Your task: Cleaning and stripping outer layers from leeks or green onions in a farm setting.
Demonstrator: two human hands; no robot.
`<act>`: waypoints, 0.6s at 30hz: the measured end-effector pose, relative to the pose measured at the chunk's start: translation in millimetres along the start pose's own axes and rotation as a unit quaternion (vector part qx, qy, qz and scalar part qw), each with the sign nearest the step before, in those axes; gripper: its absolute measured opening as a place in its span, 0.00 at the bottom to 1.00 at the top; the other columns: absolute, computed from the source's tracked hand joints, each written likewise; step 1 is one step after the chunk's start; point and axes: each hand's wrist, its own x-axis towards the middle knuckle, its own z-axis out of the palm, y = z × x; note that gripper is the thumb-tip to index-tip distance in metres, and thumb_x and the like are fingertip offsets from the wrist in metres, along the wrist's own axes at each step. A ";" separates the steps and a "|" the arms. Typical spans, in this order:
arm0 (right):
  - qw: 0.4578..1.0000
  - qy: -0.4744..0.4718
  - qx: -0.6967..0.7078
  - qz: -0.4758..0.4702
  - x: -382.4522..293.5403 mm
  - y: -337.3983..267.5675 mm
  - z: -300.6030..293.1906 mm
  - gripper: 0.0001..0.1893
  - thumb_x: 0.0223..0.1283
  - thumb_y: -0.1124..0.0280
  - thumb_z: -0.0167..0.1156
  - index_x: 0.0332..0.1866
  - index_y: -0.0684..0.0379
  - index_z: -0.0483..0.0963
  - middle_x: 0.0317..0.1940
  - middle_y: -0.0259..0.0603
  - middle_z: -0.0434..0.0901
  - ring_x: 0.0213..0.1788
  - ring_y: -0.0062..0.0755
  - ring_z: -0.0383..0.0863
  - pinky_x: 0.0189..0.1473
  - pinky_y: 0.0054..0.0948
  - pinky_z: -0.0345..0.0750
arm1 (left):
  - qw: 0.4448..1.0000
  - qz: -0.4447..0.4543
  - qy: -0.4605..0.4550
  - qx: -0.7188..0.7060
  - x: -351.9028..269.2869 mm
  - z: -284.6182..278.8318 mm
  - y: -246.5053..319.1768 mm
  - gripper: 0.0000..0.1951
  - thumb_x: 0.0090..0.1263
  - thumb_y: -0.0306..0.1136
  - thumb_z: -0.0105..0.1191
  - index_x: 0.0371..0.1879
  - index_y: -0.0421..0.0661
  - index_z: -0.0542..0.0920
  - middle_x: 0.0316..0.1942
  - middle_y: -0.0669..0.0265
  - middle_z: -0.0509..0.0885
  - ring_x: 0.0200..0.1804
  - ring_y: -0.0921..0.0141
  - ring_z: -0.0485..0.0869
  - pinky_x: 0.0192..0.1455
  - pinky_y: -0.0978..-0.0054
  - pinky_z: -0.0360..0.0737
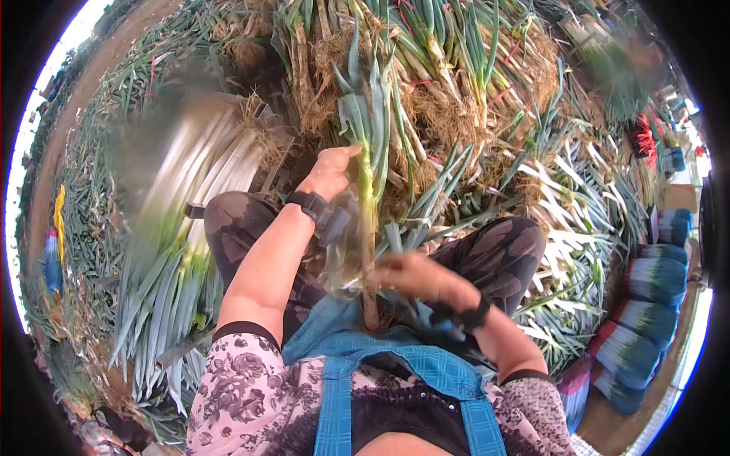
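My left hand (329,172) grips one large green onion stalk (366,205) just below its leaves. The stalk stands nearly upright between my knees, leaves away from me, root end near the blue apron (325,325). Blurred by motion, my right hand (408,276) is at the stalk's lower part; whether its fingers are closed on it cannot be told. To the left lies a row of peeled green onions (211,154) with white shanks and green leaves. Ahead are unpeeled green onions (450,108) with brown roots, some bound with red ties.
More peeled green onions (564,228) are heaped on the right beyond my knee. Wrapped bundles (656,273) line the far right. Loose leaves (102,199) cover the ground at the left. A yellow cloth or bag (59,216) lies at the far left.
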 end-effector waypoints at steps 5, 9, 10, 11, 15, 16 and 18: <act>0.964 0.198 0.173 0.048 76.3 10.3 -43.7 0.24 0.64 0.52 0.56 0.40 0.70 0.76 0.28 0.41 0.79 0.26 0.23 0.77 0.29 0.25 0.77 | 0.995 0.028 -0.086 -0.048 -15.5 12.3 -7.8 0.11 0.67 0.32 0.57 0.43 0.39 0.80 0.38 0.63 0.83 0.38 0.68 0.82 0.44 0.67 0.82; 0.960 0.235 0.143 -0.059 74.7 39.8 -14.9 0.13 0.62 0.62 0.58 0.32 0.62 0.75 0.16 0.31 0.70 0.14 0.19 0.65 0.15 0.19 0.60 | 0.994 0.094 -0.036 -0.048 -36.8 9.4 4.0 0.11 0.70 0.31 0.53 0.46 0.37 0.78 0.38 0.60 0.82 0.38 0.66 0.81 0.43 0.66 0.81; 0.970 0.159 0.184 -0.011 58.6 44.2 -1.4 0.09 0.61 0.67 0.56 0.32 0.62 0.75 0.17 0.34 0.72 0.16 0.21 0.67 0.15 0.22 0.62 | 0.991 0.101 -0.039 -0.076 -45.7 12.0 6.7 0.11 0.70 0.30 0.52 0.45 0.36 0.78 0.38 0.59 0.82 0.38 0.65 0.81 0.44 0.65 0.81; 0.988 0.138 0.056 -0.046 41.5 50.6 20.4 0.09 0.60 0.69 0.54 0.35 0.65 0.76 0.24 0.40 0.77 0.22 0.26 0.74 0.20 0.27 0.69 | 0.988 0.112 -0.039 -0.102 -53.8 10.4 10.9 0.11 0.70 0.30 0.51 0.45 0.36 0.78 0.38 0.58 0.82 0.39 0.63 0.81 0.44 0.64 0.81; 0.967 -0.049 -0.244 0.047 29.1 45.6 2.6 0.13 0.62 0.68 0.52 0.43 0.65 0.79 0.31 0.46 0.82 0.30 0.30 0.82 0.29 0.30 0.78 | 0.988 0.036 -0.110 -0.098 -71.2 15.8 8.2 0.13 0.70 0.30 0.51 0.47 0.35 0.76 0.40 0.55 0.82 0.40 0.62 0.81 0.46 0.61 0.80; 0.971 0.047 -0.230 -0.038 39.8 89.9 -16.4 0.15 0.65 0.60 0.53 0.41 0.62 0.79 0.25 0.40 0.80 0.24 0.26 0.79 0.26 0.26 0.76 | 0.988 -0.008 -0.121 -0.095 -72.2 31.3 1.6 0.14 0.69 0.30 0.52 0.49 0.34 0.74 0.40 0.53 0.81 0.40 0.62 0.81 0.48 0.63 0.80; 0.975 0.188 0.093 0.069 44.6 16.6 -43.4 0.20 0.67 0.51 0.51 0.44 0.59 0.76 0.30 0.33 0.80 0.27 0.21 0.79 0.24 0.20 0.73 | 0.982 -0.023 -0.150 -0.116 -66.8 20.2 -9.5 0.15 0.65 0.29 0.51 0.48 0.32 0.73 0.40 0.52 0.80 0.40 0.61 0.80 0.49 0.65 0.79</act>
